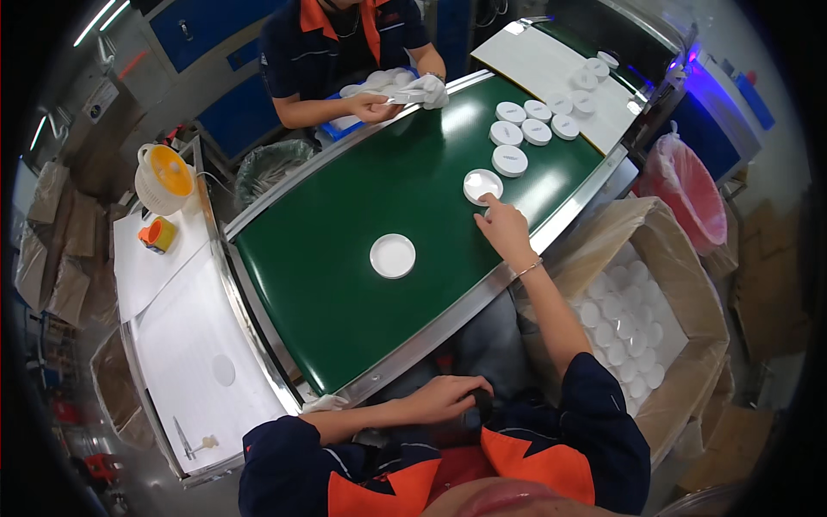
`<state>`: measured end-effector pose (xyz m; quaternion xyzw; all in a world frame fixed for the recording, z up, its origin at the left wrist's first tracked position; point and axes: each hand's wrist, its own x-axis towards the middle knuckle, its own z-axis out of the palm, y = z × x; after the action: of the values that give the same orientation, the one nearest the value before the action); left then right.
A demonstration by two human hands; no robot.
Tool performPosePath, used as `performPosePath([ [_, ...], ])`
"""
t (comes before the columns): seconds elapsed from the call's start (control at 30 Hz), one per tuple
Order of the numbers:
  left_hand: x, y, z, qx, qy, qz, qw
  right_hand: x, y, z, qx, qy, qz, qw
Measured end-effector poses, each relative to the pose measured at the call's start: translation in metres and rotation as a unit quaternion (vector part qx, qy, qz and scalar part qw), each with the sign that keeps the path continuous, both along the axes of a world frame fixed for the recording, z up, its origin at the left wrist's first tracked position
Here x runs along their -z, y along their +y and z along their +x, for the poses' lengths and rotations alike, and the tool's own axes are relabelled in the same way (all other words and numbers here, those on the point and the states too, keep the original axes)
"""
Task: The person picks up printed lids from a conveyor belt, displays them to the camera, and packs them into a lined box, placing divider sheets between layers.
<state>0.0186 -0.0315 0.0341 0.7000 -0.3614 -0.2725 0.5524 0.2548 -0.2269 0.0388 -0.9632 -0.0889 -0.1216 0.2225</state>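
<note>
My right hand (506, 229) reaches over the green conveyor belt (336, 302). Its index finger is stretched out onto the near edge of a round white lid (482, 183), and the other fingers are partly bent. Left of it on the belt lies another shallow white lid (392, 256), its raised rim facing up. My left hand (445, 398) rests low near my lap, off the belt, its fingers bent over a dark rounded thing (479, 401) that I cannot identify. Beyond my right hand sits a cluster of white lids (510, 160) with small markings on top.
More lids lie on a white board (551, 65) at the belt's far end. Across the belt, a person (345, 77), one hand gloved, holds white pieces. A lined carton (680, 379) of white lids stands at right. At left, a side table (198, 345) carries a yellow-lidded basket (165, 179).
</note>
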Motion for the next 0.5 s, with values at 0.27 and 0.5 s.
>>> performPosePath([
  [0.27,0.004,-0.001,-0.002,0.0,0.002,0.019,1.0,0.011,0.008,0.01,-0.014,-0.038,0.047,0.998],
  [0.5,0.004,0.001,-0.003,0.028,-0.006,0.046,0.999,-0.002,0.038,-0.009,-0.045,-0.008,0.095,0.994],
])
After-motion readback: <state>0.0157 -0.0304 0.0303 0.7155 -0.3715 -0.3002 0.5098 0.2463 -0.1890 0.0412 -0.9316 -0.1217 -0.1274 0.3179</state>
